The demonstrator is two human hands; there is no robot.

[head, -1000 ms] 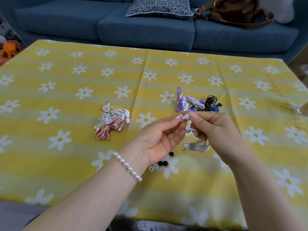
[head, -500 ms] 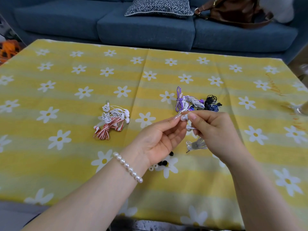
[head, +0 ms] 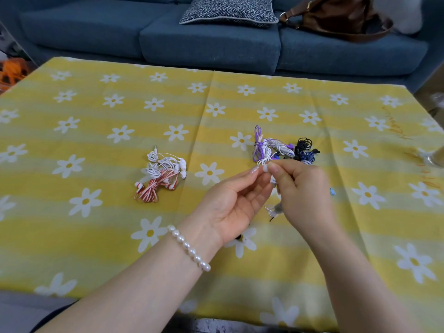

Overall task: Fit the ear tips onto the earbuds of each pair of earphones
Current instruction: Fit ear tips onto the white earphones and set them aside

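My left hand and my right hand meet above the table, fingertips together on a small white earbud. My right hand grips that white earphone; its coiled cable and plug hang below, blurred. My left thumb and forefinger pinch at the earbud's tip; whether an ear tip is between them is hidden. A pile of white and red earphones lies to the left. A pile of purple, white, blue and black earphones lies just beyond my hands. Loose ear tips peek out under my left wrist.
The table wears a yellow cloth with white daisies. Behind it stands a blue sofa with a patterned cushion and a brown bag. A clear glass object sits at the right edge.
Both hands have stayed together on the earbud, shifting slightly. The hanging cable bundle has drawn up closer under my right hand.
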